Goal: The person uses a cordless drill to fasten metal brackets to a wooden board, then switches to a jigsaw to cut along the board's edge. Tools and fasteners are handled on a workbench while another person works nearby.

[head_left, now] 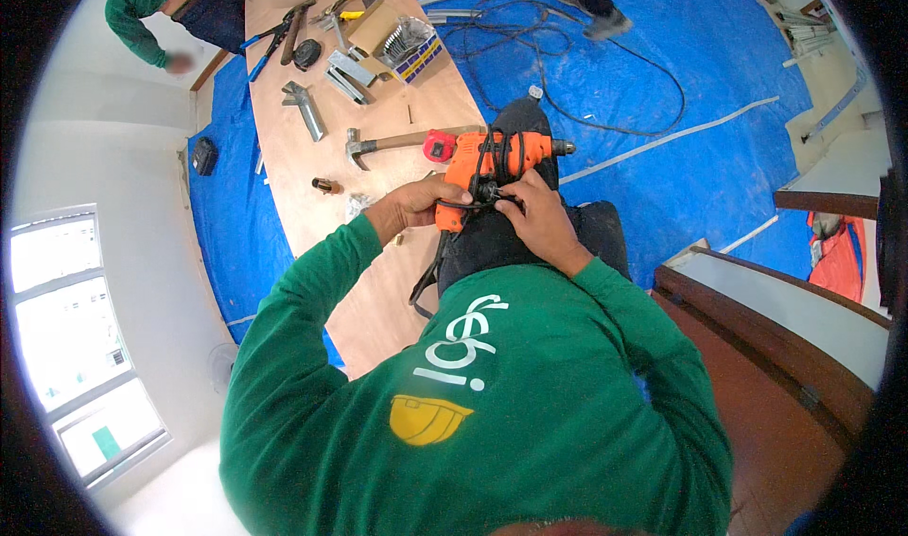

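Both hands are working an orange power drill (492, 158) held over the person's lap, just off the edge of the long plywood board (397, 281). The left hand (414, 205) is wrapping closed around the drill's grip; the right hand (539, 219) is pinching the black cord (492, 172) coiled around the body. On the board a hammer (378, 143) is lying beside the drill. Farther up, a cardboard box (378, 27) is sitting open, and an open box of metal fasteners (411, 44) is leaning against it, silvery pieces packed inside. Blue tarpaulin (700, 44) is covering the floor.
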`<state>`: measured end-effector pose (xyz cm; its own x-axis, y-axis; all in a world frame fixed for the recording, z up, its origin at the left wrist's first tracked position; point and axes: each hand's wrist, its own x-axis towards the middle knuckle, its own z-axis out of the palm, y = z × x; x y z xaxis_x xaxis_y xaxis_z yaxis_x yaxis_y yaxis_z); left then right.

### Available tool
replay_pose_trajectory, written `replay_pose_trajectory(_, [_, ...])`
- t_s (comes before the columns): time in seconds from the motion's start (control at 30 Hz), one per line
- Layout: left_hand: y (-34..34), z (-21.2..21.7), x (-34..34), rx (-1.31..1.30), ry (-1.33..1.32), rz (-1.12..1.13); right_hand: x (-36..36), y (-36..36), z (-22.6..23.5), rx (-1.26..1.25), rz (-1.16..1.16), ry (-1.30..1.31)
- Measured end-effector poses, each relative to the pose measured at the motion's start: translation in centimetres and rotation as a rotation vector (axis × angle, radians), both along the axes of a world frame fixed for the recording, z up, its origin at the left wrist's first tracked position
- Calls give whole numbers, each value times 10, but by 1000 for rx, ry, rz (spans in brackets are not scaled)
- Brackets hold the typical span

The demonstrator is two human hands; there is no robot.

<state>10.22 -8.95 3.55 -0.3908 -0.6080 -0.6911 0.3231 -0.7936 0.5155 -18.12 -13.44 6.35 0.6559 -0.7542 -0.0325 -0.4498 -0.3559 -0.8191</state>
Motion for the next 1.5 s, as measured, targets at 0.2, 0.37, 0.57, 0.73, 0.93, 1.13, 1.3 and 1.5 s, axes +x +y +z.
replay_pose_trajectory(0.2, [6,5,-2,-8,3,-2,4,-1,1,5,23,33])
replay_pose_trajectory(0.37, [-8,12,7,-2,-42,-140,11,-13,2,394,-43,12])
replay_pose_trajectory(0.57, [-20,31,-11,-206,-98,-236,24,-4,-3,774,-313,-105])
replay_pose_trajectory(0.73, [-18,46,-25,-102,-69,-134,30,1,-5,1045,-497,-384])
replay_pose_trajectory(0.93, [-2,34,-43,45,22,175,11,-5,10,902,-536,-177])
replay_pose_trajectory(1.13, [3,41,-53,-245,-83,91,11,-6,31,-285,-178,32])
replay_pose_trajectory(1.3, [-6,53,-34,-334,-239,-135,12,-22,45,-34,-18,96])
replay_pose_trajectory(1.5, [-8,54,-27,-376,-436,-309,24,-21,59,-86,68,162])
